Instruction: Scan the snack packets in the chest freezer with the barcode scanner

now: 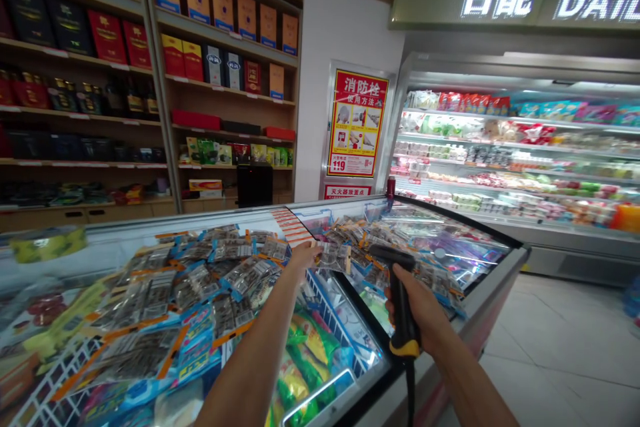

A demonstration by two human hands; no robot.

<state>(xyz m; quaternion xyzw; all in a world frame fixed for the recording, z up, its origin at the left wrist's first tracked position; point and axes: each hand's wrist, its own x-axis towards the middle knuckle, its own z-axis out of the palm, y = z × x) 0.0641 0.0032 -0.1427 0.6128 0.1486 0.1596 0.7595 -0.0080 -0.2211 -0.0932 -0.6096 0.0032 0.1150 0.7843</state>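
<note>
In my right hand (417, 300) is a black barcode scanner (401, 293) with a yellow base and a cable hanging down; its head points left. My left hand (304, 255) reaches forward with its fingers closed on a small clear snack packet (331, 255), held in front of the scanner head. Many similar packets with orange and blue edges lie in a pile (200, 280) on the freezer's glass to the left. A second pile (425, 273) lies behind and to the right of the scanner.
The chest freezer (360, 320) holds green and yellow bags (305, 347) and wire baskets (330, 300) under its glass. A yellow tape roll (49, 243) stands at the left. Boxed goods fill shelves (225, 67) behind; a refrigerated display (515, 160) stands at the right.
</note>
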